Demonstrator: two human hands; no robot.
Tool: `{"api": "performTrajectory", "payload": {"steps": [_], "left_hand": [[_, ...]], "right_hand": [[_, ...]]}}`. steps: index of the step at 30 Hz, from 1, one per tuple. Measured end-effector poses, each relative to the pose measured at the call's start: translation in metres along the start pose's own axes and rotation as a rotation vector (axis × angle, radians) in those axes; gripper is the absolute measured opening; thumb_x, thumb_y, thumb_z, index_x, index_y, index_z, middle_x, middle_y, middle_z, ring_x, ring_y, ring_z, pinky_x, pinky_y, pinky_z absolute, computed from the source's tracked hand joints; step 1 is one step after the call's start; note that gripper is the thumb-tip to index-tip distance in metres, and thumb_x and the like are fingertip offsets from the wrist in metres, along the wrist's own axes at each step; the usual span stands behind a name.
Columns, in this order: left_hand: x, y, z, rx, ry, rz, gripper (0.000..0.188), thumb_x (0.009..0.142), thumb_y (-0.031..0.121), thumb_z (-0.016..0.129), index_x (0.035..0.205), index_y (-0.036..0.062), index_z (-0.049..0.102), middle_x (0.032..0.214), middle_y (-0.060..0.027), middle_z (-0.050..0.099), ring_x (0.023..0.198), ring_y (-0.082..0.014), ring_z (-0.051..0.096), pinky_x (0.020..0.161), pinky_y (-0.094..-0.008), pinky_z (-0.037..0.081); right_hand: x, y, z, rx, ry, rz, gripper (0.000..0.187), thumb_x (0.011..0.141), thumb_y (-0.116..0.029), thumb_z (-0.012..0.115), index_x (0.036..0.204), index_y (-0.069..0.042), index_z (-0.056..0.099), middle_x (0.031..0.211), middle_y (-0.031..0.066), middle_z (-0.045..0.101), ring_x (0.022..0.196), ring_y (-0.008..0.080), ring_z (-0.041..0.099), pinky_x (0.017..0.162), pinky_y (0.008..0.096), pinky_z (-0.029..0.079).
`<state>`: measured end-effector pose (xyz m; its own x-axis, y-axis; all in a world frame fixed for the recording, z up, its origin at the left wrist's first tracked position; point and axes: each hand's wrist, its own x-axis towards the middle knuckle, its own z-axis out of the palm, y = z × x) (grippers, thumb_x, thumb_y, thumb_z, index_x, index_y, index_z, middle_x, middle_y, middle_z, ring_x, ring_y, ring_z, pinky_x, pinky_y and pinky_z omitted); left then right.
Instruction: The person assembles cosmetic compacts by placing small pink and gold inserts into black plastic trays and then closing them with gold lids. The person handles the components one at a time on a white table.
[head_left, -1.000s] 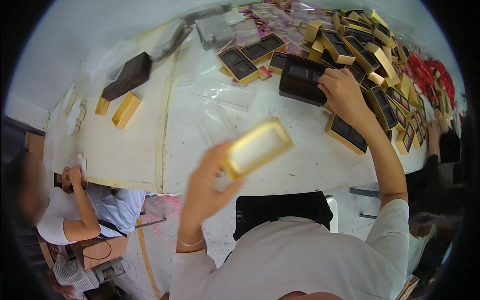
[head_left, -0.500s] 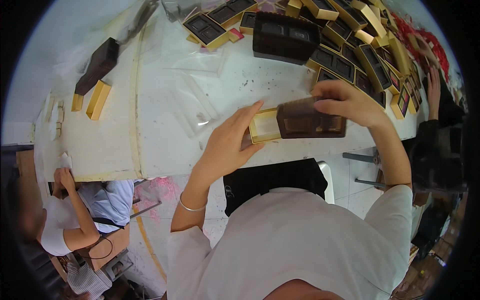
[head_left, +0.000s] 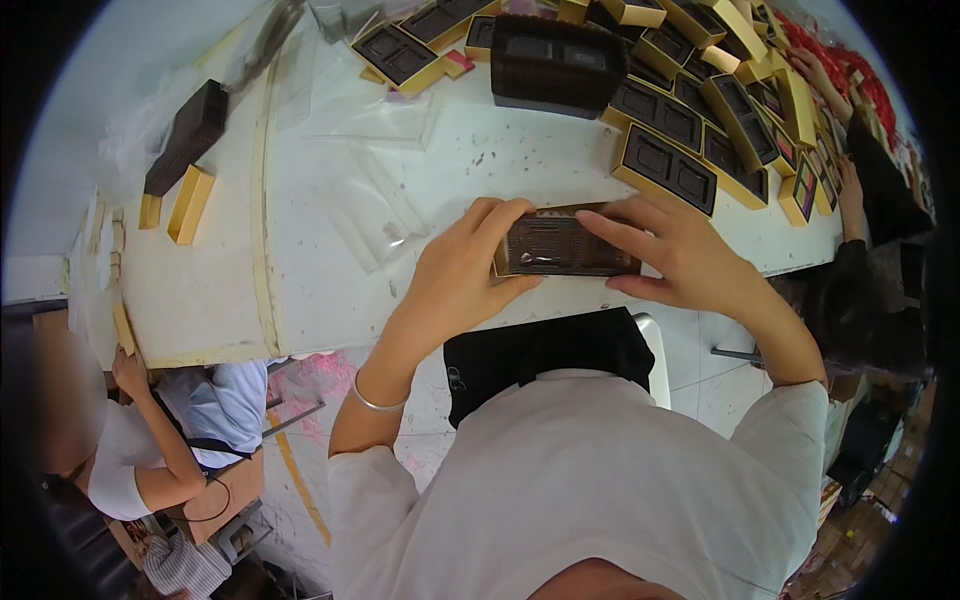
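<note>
A dark brown plastic tray insert (head_left: 560,247) lies over a gold box (head_left: 497,262) near the table's front edge, covering most of it. Only slivers of the box's gold wall show. My left hand (head_left: 455,265) grips the left end, thumb at the near side and fingers at the far side. At the right end my right hand (head_left: 680,245) is closed around the tray, its fingers along the far edge and the thumb at the near edge. Whether the tray sits fully down inside the box, I cannot tell.
A stack of dark trays (head_left: 555,65) stands at the back. Beside it, gold boxes with dark inserts (head_left: 665,168) pile up to the right. Clear plastic bags (head_left: 370,200) lie left of centre. Another dark stack (head_left: 187,137) is far left. Co-workers sit at both sides.
My right hand has brought the brown tray left, over the gold box that was partly uncovered. My left hand stays at the box's left end. The left co-worker now holds a gold piece.
</note>
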<state>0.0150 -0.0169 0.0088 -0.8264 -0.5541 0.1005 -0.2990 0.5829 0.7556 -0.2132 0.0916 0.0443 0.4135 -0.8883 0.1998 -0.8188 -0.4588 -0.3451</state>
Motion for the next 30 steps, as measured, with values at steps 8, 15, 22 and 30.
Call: {"api": "performTrajectory", "payload": {"steps": [8, 15, 22, 30], "left_hand": [[0.001, -0.003, 0.001, -0.035, -0.030, 0.090, 0.067, 0.065, 0.016, 0.077, 0.124, 0.0104, 0.047, 0.115, -0.0114, 0.053, 0.093, -0.0321, 0.057, 0.078, -0.0360, 0.048], [0.000, -0.005, -0.004, -0.069, -0.086, 0.017, 0.060, 0.066, 0.015, 0.077, 0.120, 0.0093, 0.050, 0.113, -0.0105, 0.054, 0.094, -0.0314, 0.056, 0.079, -0.0347, 0.048], [0.003, -0.013, -0.004, -0.055, -0.071, 0.098, 0.061, 0.064, 0.016, 0.077, 0.118, 0.0074, 0.051, 0.113, -0.0113, 0.054, 0.098, -0.0320, 0.055, 0.083, -0.0357, 0.046], [-0.008, -0.015, 0.002, 0.002, 0.028, 0.130, 0.060, 0.064, 0.012, 0.074, 0.119, 0.0095, 0.050, 0.115, -0.0102, 0.052, 0.097, -0.0315, 0.056, 0.079, -0.0371, 0.047]], "right_hand": [[0.002, 0.011, 0.003, -0.087, -0.111, -0.027, 0.062, 0.071, -0.039, 0.065, 0.119, -0.003, 0.055, 0.080, 0.0097, 0.058, 0.066, 0.0248, 0.055, 0.058, 0.0332, 0.045], [0.006, 0.006, -0.006, -0.134, -0.059, -0.170, 0.045, 0.077, -0.024, 0.063, 0.115, -0.001, 0.056, 0.109, 0.0159, 0.053, 0.070, 0.0239, 0.056, 0.065, 0.0340, 0.049], [-0.008, 0.011, 0.019, -0.328, 0.002, -0.291, 0.036, 0.068, -0.007, 0.062, 0.103, 0.004, 0.061, 0.117, 0.0224, 0.052, 0.082, 0.0246, 0.059, 0.070, 0.0326, 0.050], [-0.024, -0.012, 0.045, -0.187, -0.109, 0.073, 0.059, 0.078, -0.030, 0.062, 0.128, -0.004, 0.045, 0.138, 0.0298, 0.027, 0.125, 0.0438, 0.032, 0.103, 0.0524, 0.026]]}}
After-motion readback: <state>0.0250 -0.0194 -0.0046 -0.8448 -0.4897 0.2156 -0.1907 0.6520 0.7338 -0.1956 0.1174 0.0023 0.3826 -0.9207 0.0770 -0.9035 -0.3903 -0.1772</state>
